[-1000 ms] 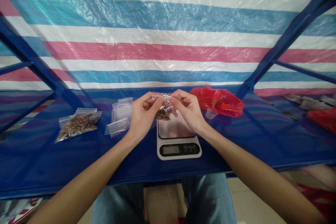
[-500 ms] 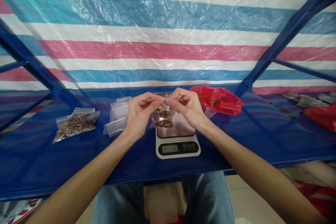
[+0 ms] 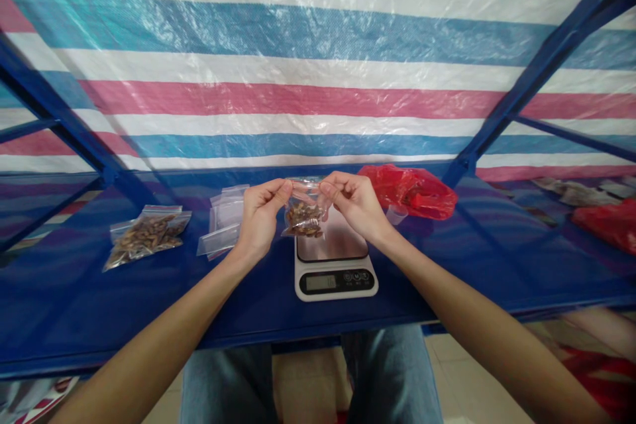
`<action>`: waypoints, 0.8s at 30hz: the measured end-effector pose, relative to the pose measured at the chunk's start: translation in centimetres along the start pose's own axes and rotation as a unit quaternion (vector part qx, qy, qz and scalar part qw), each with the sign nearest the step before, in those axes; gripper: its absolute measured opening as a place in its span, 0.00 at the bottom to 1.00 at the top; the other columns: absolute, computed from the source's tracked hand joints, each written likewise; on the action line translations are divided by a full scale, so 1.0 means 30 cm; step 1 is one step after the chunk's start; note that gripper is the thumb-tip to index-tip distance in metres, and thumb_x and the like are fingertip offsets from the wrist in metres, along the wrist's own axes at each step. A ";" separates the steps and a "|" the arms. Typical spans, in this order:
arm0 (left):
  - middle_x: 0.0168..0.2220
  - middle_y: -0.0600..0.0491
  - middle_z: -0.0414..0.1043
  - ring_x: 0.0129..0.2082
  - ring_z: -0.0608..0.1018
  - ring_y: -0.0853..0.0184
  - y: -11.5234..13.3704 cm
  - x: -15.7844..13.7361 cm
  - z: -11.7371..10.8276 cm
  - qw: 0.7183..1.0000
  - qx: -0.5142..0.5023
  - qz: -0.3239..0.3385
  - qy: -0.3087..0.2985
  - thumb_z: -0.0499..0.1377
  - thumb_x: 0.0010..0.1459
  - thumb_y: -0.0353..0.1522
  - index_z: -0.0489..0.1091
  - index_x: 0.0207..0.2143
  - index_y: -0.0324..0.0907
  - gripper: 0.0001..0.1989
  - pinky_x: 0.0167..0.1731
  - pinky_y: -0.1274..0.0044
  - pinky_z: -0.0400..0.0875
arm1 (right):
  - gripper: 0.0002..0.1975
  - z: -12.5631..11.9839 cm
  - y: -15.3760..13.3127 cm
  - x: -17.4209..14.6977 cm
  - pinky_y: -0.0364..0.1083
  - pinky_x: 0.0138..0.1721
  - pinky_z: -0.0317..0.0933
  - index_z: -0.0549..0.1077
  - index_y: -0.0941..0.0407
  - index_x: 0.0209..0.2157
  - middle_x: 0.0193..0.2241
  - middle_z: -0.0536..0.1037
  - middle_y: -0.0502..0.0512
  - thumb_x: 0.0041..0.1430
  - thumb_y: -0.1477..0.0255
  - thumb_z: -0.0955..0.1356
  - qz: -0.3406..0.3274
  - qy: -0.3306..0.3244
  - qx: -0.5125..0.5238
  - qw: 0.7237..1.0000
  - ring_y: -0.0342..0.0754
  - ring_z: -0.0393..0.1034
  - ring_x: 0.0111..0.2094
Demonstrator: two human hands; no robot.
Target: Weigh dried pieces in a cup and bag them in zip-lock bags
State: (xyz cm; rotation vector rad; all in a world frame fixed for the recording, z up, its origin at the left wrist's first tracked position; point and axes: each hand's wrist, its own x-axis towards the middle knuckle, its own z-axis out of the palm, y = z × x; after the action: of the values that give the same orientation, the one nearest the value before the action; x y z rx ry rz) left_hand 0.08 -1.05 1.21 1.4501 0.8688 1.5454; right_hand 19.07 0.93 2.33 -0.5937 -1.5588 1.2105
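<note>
One striped sheet [image 3: 298, 96] hung at twelve o'clock, behind a blue bench [image 3: 472, 265]. On the bench stood a scale [image 3: 332, 248]; from there, a red bag [image 3: 417, 193] lay at two o'clock, the left hand [image 3: 261, 215] was at ten, the right hand [image 3: 355, 202] at one. Filled pouches [image 3: 149, 233] lay at nine, flat pouches [image 3: 226, 212] at ten. At eleven, partly over the scale, both hands pinched tight on the top corners of a raised pouch [image 3: 304, 218] of brown pieces. A clear cup [image 3: 396, 214] sat at two.

Single head-worn view, facing forward and down, near above blue tabletop [image 3: 477, 252]
</note>
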 end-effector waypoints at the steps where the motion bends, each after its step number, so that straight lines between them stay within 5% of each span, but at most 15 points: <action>1: 0.37 0.47 0.86 0.36 0.84 0.60 0.001 0.003 -0.003 1.000 0.009 -0.002 -0.005 0.64 0.67 0.44 0.84 0.33 0.41 0.18 0.41 0.73 0.76 | 0.26 0.002 0.002 -0.001 0.44 0.24 0.63 0.75 0.57 0.30 0.21 0.79 0.51 0.60 0.46 0.74 -0.002 0.008 -0.009 1.000 0.43 0.70 0.19; 8: 0.30 0.53 0.81 0.28 0.78 0.68 0.026 0.004 0.003 0.994 0.104 0.019 -0.008 0.70 0.61 0.40 0.80 0.35 0.41 0.12 0.30 0.79 0.70 | 0.19 0.049 0.005 -0.014 0.43 0.31 0.64 0.74 0.55 0.32 0.25 0.77 0.48 0.62 0.53 0.76 -0.029 0.047 -0.038 0.998 0.42 0.70 0.26; 14: 0.31 0.53 0.80 0.31 0.78 0.68 0.036 -0.007 0.005 0.993 0.105 0.043 -0.037 0.71 0.60 0.40 0.79 0.33 0.41 0.11 0.32 0.79 0.71 | 0.20 0.070 -0.007 -0.024 0.43 0.28 0.60 0.72 0.54 0.31 0.24 0.73 0.46 0.62 0.54 0.75 -0.027 0.021 -0.025 0.999 0.41 0.65 0.25; 24: 0.30 0.51 0.83 0.28 0.82 0.67 0.022 0.016 0.001 0.998 0.014 0.019 0.055 0.73 0.57 0.41 0.81 0.33 0.41 0.12 0.32 0.77 0.76 | 0.16 0.006 0.000 0.000 0.42 0.23 0.57 0.76 0.56 0.31 0.22 0.77 0.48 0.58 0.58 0.78 -0.008 0.044 0.003 0.999 0.40 0.65 0.21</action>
State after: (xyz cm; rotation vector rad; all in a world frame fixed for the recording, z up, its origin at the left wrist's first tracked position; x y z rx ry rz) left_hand 0.04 -0.91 2.02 1.4200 0.9358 1.6590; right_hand 18.91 0.86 2.33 -0.6214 -1.4842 1.1613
